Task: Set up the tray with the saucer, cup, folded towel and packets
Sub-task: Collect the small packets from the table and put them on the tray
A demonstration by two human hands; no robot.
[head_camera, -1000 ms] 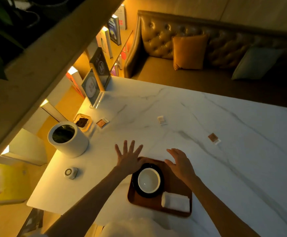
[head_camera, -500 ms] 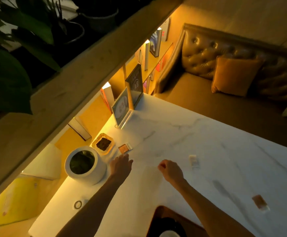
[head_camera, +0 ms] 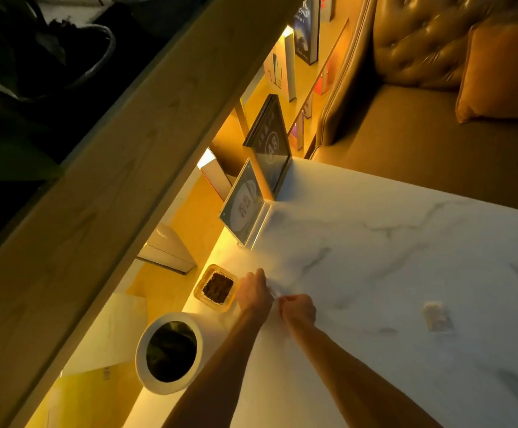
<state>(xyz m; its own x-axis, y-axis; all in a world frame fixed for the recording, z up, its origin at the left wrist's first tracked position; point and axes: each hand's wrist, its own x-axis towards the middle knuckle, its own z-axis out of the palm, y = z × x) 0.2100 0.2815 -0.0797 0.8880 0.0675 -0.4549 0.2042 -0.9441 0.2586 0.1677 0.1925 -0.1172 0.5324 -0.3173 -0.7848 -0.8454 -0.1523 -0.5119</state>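
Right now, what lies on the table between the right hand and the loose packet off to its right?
Nothing: in the head view, only bare marble table runs from the right hand to the packet.

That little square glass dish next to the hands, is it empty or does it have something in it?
Not empty. The glass dish holds a dark, crumbly heap in its middle, with the amber rim showing around it. What the stuff is cannot be told.
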